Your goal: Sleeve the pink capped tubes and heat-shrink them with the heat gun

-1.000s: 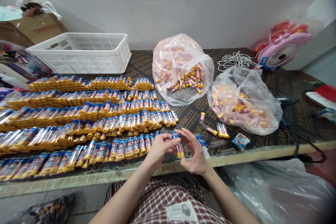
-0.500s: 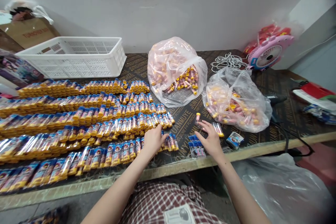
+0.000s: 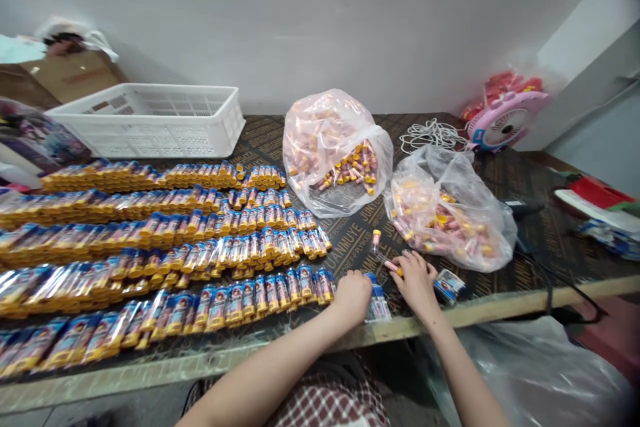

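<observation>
My left hand is closed at the left side of a small group of blue-capped tubes near the table's front edge; what its fingers hold, if anything, is hidden. To the right, my right hand has its fingers curled around a small pink tube with a yellow end. Just beyond it another yellow-capped tube lies on the dark table. Long rows of blue and yellow tubes cover the left side. A small blue-and-clear packet rests right of my right hand.
Two clear bags of yellow-capped tubes sit behind my hands. A white basket stands at the back left. On the right are a white cable, a pink fan and a black cord.
My left hand has moved right, from the tube rows to the blue-capped group. My right hand has shifted slightly right and its fingers have closed in. The camera view has tilted up a little.
</observation>
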`<state>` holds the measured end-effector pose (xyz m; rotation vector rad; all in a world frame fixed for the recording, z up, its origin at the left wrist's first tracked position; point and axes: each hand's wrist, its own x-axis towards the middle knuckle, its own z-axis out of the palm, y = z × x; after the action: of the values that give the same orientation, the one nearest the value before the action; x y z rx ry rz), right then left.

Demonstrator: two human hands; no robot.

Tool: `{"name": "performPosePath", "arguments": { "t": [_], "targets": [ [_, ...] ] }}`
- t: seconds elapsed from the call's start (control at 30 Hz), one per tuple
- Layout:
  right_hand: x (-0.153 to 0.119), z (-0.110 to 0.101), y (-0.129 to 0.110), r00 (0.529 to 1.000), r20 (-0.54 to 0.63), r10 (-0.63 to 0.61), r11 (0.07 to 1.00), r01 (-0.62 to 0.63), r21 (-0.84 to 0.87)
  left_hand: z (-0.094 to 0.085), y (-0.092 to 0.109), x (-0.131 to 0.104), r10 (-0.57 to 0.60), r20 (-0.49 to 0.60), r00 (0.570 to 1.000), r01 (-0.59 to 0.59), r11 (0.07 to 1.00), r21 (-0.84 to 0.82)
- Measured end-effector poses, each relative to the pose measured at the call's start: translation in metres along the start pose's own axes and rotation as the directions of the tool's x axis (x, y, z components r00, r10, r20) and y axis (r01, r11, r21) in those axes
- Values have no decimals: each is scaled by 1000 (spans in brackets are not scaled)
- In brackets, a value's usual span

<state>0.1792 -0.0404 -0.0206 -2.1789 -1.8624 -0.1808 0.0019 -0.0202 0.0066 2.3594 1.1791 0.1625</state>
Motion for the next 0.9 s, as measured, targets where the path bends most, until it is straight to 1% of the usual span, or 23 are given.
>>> {"name": "performPosePath", "arguments": {
  "t": [0.03, 0.1, 0.17, 0.23, 0.33, 0.4, 0.53, 0.6, 0.67, 0.7, 0.73, 0.77, 0.8, 0.83, 0.87, 0.9],
  "targets": [
    [-1, 0, 2, 1000, -18, 2, 999, -1, 50, 2, 0, 2, -4, -17, 1000, 4, 1000, -2],
    [-3, -2, 6, 1000, -23, 15, 978, -9, 210, 3, -3, 4, -10, -36, 999, 10, 1000, -3],
    [-5, -4, 9, 999, 0, 41, 916, -38, 400, 2, -8, 6, -16, -15, 1000, 17, 1000, 8],
    [-6, -9, 8, 997, 15, 82, 844, -77, 530, 2, -11, 6, -26, 19, 999, 26, 999, 27],
    [-7, -17, 0, 990, -10, 142, 800, -108, 591, 3, -13, 5, -19, 56, 998, 16, 998, 60],
    [-6, -20, -6, 988, -30, 150, 787, -101, 609, 3, -12, 3, 1, 50, 999, -4, 998, 66],
    [-5, -22, -14, 986, -1, 165, 751, -125, 649, 0, -9, 0, -12, 34, 999, 10, 997, 71],
    [-6, -23, -16, 982, 14, 189, 717, -148, 681, -2, -9, -2, -7, 27, 1000, 6, 998, 65],
    [-7, -26, -19, 977, 10, 215, 666, -154, 729, -5, -9, -5, 20, -29, 999, -20, 1000, -5],
    [-7, -29, -22, 973, 4, 231, 635, -154, 757, -7, -9, -6, 14, -73, 997, -20, 996, -86],
    [-9, -33, -24, 969, -1, 247, 602, -152, 784, -10, -11, -8, -17, -121, 992, -9, 979, -205],
    [-10, -39, -28, 966, -3, 260, 566, -150, 810, -13, -13, -9, -75, -161, 984, 13, 934, -357],
    [-11, -45, -32, 963, -3, 271, 530, -147, 835, -17, -16, -10, -157, -181, 971, 40, 850, -525],
    [-13, -51, -37, 960, -2, 279, 494, -142, 858, -22, -19, -11, -247, -176, 953, 62, 727, -684],
    [-15, -58, -42, 959, -3, 283, 461, -133, 877, -27, -24, -11, -330, -145, 933, 77, 575, -814],
    [-17, -63, -47, 959, -8, 284, 432, -121, 894, -32, -28, -12, -393, -96, 915, 83, 415, -906]
  ]
}}
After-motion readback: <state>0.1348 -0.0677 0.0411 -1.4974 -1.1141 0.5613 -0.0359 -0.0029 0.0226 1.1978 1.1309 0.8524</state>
